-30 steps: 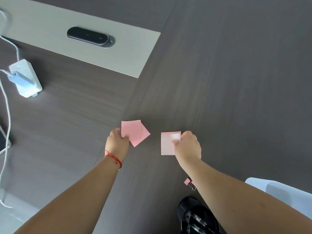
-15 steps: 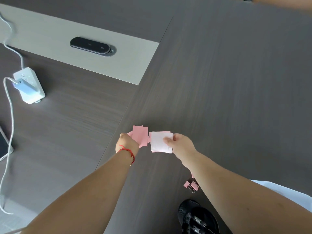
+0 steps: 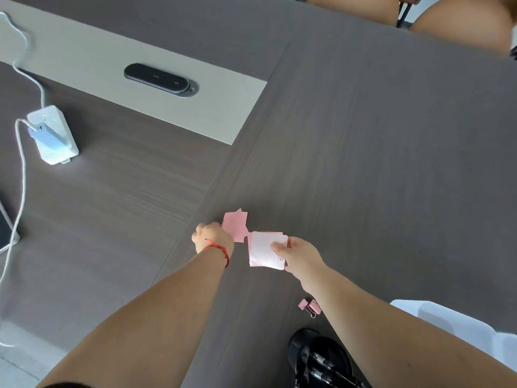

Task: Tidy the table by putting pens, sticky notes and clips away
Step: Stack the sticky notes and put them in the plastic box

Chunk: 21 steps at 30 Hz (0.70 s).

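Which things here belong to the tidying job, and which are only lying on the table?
Job: loose pink notes in left hand; note pad in right hand; pink binder clips; black pen holder.
Lying about: white power strip, its cable.

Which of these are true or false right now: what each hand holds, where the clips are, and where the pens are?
1. The left hand holds loose pink sticky notes. True.
2. The right hand is empty. False: its fingers grip a pale sticky note pad.
3. The pink binder clips lie on the table beside the right forearm. True.
4. The pens are scattered across the table. False: they stand in the black pen holder at the near edge.
5. A cable is plugged into the white power strip. True.
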### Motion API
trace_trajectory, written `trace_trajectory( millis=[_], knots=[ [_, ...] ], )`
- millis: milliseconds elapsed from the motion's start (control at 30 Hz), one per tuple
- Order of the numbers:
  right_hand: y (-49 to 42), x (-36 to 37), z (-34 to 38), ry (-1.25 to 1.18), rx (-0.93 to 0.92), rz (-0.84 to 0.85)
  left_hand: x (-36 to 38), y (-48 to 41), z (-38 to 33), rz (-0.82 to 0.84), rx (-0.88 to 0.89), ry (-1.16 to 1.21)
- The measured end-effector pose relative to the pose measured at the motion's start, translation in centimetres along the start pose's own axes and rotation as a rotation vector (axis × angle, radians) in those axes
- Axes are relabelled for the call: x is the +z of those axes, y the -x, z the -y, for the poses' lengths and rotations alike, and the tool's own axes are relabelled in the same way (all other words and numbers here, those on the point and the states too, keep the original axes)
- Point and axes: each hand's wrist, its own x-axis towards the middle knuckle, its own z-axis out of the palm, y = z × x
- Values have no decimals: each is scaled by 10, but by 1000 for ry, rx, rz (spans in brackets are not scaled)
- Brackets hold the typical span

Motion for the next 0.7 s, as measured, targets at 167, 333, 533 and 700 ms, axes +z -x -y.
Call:
trace_trajectory(
  millis=[167,333,533,700],
  knots=[
    [21,-18,6,-24,-67,-54,-12,51,-11,284,196,503],
    [57,-53,12,-36,-166,-119,-41,110,-37,671,459,612],
    [122,-100,-14,-200,-283,-286,-49,179,-83,852,683,472],
    [165,-144,-64,-495,-300,-480,-22,234,-119,952,776,275]
  ],
)
